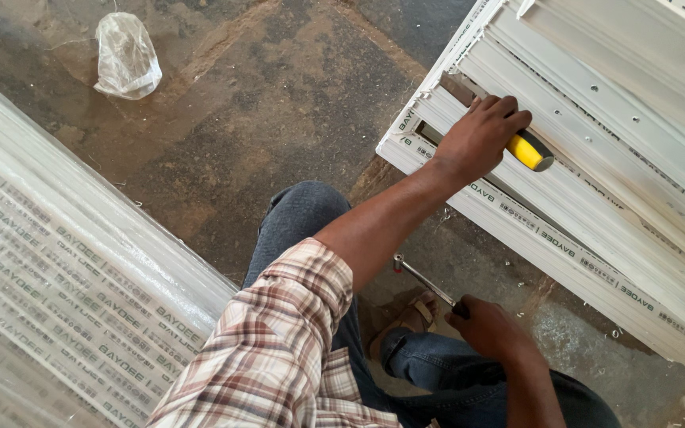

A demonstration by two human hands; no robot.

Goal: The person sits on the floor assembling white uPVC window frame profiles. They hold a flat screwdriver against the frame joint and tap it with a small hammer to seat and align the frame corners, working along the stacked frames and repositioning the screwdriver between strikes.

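**Two Hands, Two Tools at the White Window Frame**

One yellow-and-black tool handle lies across the white window frame at the upper right of the view. The left hand reaches forward and is closed over this handle; its fingers wrap the top of the grip, and only the rounded yellow end with its black cap shows past the hand. The working end of the tool is hidden under the hand.

One slim metal tool with a small head at its far end is gripped in the right hand. The fingers of this hand are clenched around the near end of the shaft. The tool points up and to the left, held above the floor and apart from the frame.

The frame is built of several parallel white profiles running diagonally from upper left to lower right. At least four screw heads are visible along the upper profiles. Printed protective strip runs along the lower edges.

Support surface: a bare concrete floor, stained and dusty. The person crouches on it; one plaid sleeve covers the left arm to the elbow, and blue jeans cover both knees. One sandalled foot shows between the knees.

One bundle of white profiles wrapped in clear printed film lies along the left edge, well apart from the frame. One crumpled clear plastic bag rests on the floor at upper left.
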